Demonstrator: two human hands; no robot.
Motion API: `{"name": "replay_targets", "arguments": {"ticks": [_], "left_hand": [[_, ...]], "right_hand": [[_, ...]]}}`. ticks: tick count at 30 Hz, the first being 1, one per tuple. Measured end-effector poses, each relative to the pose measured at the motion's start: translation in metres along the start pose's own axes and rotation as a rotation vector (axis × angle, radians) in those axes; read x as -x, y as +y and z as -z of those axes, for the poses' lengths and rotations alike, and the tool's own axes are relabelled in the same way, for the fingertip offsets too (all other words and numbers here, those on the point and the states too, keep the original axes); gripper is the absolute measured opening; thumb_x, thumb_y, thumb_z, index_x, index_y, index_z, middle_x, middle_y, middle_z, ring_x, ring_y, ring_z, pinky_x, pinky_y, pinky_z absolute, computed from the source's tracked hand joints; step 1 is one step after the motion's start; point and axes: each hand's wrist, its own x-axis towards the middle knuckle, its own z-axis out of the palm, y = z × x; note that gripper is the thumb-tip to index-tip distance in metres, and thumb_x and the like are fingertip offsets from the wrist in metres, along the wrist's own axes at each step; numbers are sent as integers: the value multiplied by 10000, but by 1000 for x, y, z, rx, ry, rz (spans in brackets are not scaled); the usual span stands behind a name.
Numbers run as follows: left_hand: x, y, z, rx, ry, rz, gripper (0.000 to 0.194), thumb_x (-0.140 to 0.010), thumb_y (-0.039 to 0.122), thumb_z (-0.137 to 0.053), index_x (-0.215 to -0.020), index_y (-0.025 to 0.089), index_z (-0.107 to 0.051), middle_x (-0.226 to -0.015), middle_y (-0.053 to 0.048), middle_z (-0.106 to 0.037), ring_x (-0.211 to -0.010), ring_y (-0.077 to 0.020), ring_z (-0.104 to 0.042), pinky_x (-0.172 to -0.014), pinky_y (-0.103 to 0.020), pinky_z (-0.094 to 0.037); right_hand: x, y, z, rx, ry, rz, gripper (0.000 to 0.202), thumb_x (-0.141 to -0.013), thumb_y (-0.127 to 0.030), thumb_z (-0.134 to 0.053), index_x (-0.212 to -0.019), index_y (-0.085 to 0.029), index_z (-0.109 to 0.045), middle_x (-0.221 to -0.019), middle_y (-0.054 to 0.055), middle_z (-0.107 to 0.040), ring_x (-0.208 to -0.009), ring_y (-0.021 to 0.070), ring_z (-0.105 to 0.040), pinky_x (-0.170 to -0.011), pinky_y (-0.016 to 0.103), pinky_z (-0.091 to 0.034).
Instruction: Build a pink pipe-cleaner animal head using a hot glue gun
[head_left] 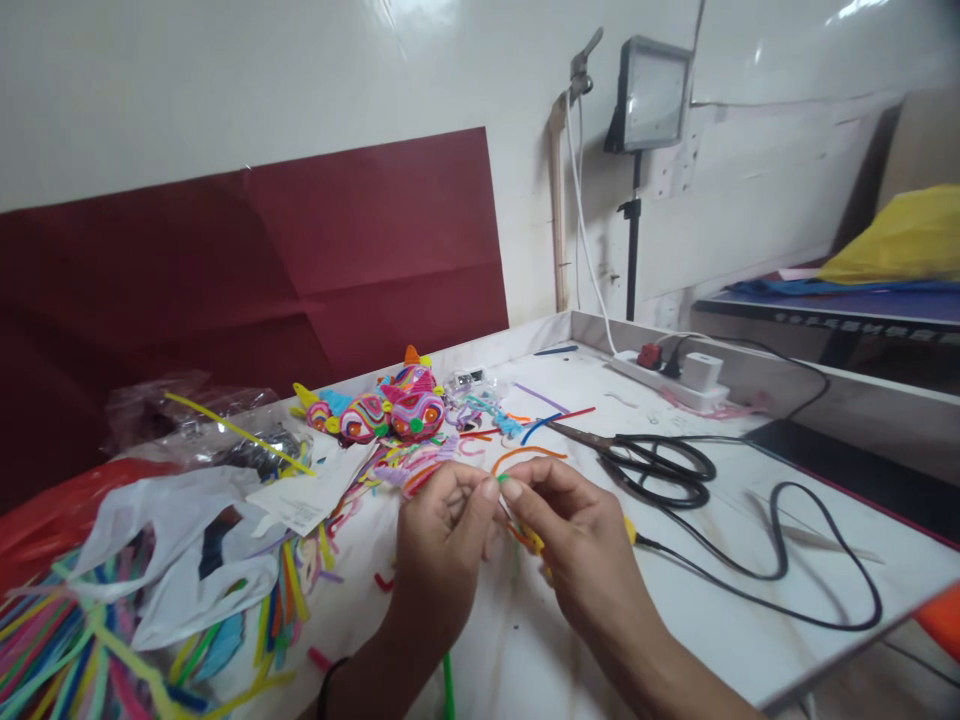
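My left hand [441,535] and my right hand [581,530] meet over the front middle of the table. Thumbs and forefingers of both are closed on a small bit of green pipe cleaner [503,478], mostly hidden by the fingertips. Behind my right hand lies a yellow tool [631,530] with a black cord, largely covered. An orange pipe cleaner [529,450] curves just beyond the fingertips. Farther off sit colourful fish-like figures [416,412] with striped bodies. Black-handled scissors [652,465] lie to the right, and a green strip [448,685] shows below my left wrist.
At left, pipe cleaners in many colours [82,650] lie beside a white plastic bag [161,520] and a paper slip [315,490]. A power strip [675,380] stands along the back rim. Black cable [780,550] loops across the right side, near a dark flat panel [862,470].
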Motion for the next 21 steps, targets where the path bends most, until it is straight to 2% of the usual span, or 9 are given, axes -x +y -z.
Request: {"name": "replay_targets", "arguments": {"ticks": [4, 7, 9, 12, 14, 18, 21], "left_hand": [[1, 0, 0, -15, 0, 11, 175, -829, 315, -565, -726, 173, -569, -507, 58, -507, -424, -80, -447, -426, -188, -362], [0, 2, 4, -124, -2, -18, 145, -814, 300, -569, -734, 181, -591, -553, 37, -568, -453, -97, -495, -440, -200, -380], [-1, 3, 6, -235, -17, -55, 127, -807, 281, -561, -736, 186, -605, -563, 29, -590, -486, -116, -539, -464, -211, -398], [-2, 5, 9, -384, -40, -124, 133, -815, 252, -530, -736, 186, -615, -600, 12, -633, -563, -144, -611, -531, -230, -437], [-3, 5, 10, -467, -48, -177, 141, -824, 232, -516, -733, 187, -614, -616, 8, -652, -589, -148, -627, -562, -236, -443], [-2, 6, 10, -600, -48, -295, 152, -825, 170, -501, -712, 192, -601, -593, 22, -637, -562, -133, -601, -555, -227, -421], [-1, 6, 10, -652, -58, -357, 165, -829, 143, -488, -715, 194, -595, -623, 19, -648, -565, -127, -591, -561, -225, -422]], "right_hand": [[-1, 5, 0, -95, 20, -20, 222, -735, -387, -769, -759, -201, -651, -578, -48, -608, -447, 84, -503, -531, 242, -452], [-4, 2, 10, 49, -36, 3, 214, -747, -396, -753, -766, -198, -672, -564, -49, -586, -447, 87, -465, -553, 262, -452], [-8, -5, 19, 211, -116, 56, 185, -768, -374, -727, -800, -196, -690, -630, -26, -614, -521, 110, -509, -571, 267, -441], [-14, -19, 30, 514, -274, 221, 107, -837, -272, -633, -797, -191, -690, -735, 7, -649, -678, 146, -571, -654, 278, -437], [-17, -28, 34, 699, -352, 357, 134, -866, -201, -574, -773, -182, -668, -733, 13, -647, -711, 151, -576, -674, 278, -425], [-21, -42, 34, 1052, -463, 586, 153, -870, -115, -525, -810, -152, -661, -771, 54, -646, -744, 181, -570, -671, 299, -408], [-21, -46, 33, 1225, -510, 684, 200, -861, -76, -489, -798, -139, -668, -754, 75, -631, -734, 202, -556, -664, 323, -398]]}}
